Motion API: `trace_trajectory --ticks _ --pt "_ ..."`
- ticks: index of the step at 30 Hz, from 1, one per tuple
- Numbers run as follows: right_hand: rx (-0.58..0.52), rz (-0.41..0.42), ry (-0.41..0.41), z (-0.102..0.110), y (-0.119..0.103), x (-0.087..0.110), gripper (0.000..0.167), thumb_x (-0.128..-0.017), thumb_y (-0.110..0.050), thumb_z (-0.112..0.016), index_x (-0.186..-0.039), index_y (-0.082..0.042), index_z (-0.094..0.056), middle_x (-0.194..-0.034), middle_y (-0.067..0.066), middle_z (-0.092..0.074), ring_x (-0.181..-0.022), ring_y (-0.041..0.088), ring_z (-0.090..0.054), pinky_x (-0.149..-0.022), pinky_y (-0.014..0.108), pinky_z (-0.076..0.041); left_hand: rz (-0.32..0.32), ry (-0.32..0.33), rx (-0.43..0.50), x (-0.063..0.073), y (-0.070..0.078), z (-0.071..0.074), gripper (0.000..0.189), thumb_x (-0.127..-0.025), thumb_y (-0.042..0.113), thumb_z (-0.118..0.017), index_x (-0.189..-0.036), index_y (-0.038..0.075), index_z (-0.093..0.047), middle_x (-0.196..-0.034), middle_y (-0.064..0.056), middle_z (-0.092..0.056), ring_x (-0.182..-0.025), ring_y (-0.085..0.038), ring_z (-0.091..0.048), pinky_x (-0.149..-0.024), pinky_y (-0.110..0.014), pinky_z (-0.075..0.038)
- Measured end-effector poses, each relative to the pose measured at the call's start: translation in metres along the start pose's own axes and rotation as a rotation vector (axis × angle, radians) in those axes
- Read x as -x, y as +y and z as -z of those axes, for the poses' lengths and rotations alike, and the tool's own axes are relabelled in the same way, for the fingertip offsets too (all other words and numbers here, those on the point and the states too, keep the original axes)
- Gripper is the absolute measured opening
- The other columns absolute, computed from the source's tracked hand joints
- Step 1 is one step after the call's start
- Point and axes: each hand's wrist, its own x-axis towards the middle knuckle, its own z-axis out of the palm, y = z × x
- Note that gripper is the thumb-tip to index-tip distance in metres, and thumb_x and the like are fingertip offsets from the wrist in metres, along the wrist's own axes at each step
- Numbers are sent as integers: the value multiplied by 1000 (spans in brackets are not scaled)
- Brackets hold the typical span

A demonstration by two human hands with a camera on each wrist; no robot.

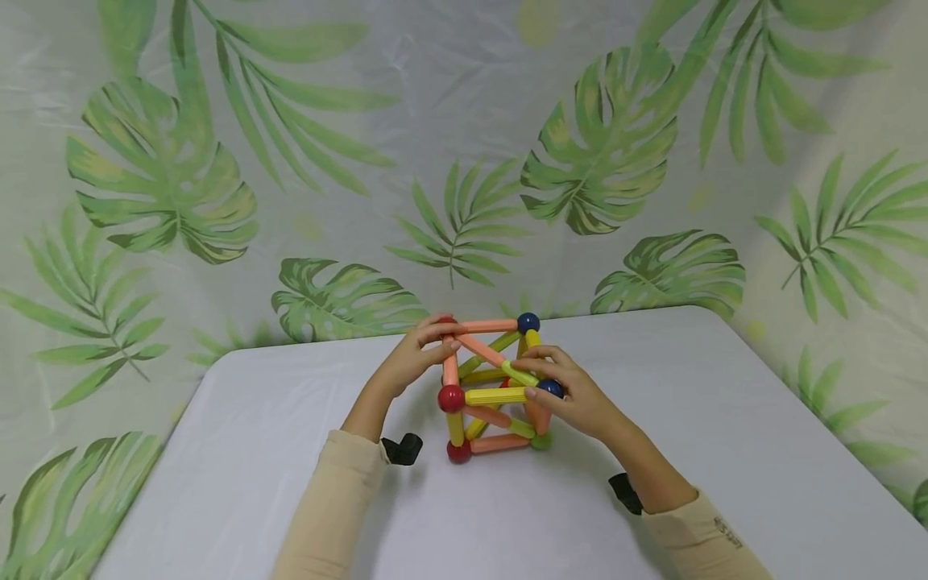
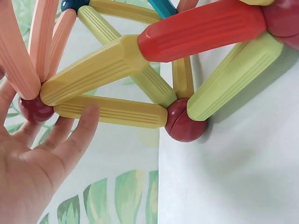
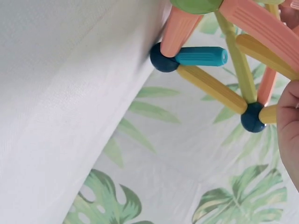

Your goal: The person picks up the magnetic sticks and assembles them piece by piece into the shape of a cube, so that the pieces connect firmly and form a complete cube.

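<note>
A box-shaped frame of magnetic rods and balls stands on the table, its rods [image 1: 496,396] yellow, orange, green, red and teal. At its far upper left corner, my left hand [image 1: 416,354] holds a red ball [image 2: 36,109], one finger against a yellow rod [image 2: 112,112]. My right hand [image 1: 580,395] grips the near upper right corner round a dark blue ball [image 1: 551,388], fingers over a yellow-green rod [image 1: 520,374]. In the right wrist view, a teal rod [image 3: 201,56] sticks out from a dark blue ball [image 3: 163,58], its other end loose. Only an edge of the right hand shows there.
The frame rests on a white-covered table [image 1: 239,467]. A leaf-print cloth [image 1: 464,161] hangs behind the table's far edge. Black wrist cameras sit at both sleeves, the left camera [image 1: 402,449] close to the frame's near left side.
</note>
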Motion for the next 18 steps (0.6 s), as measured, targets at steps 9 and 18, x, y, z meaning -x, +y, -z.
trace_trajectory --ticks 9,18 --pt "42 2 -12 2 1 -1 35 -84 -2 -60 -118 0 -55 -119 14 -43 -105 27 -44 -85 42 -42 -17 14 -18 2 -4 -3 40 -87 44 -53 -122 24 -57 -142 6 -24 -130 -26 -19 -96 -53 -28" --pt "34 -19 -1 4 -1 -1 33 -83 -4 -62 -116 -1 -57 -118 17 -41 -106 33 -42 -86 48 -39 -35 49 14 3 -6 -6 41 -87 42 -56 -126 30 -52 -137 13 -31 -126 -17 -26 -95 -49 -30"
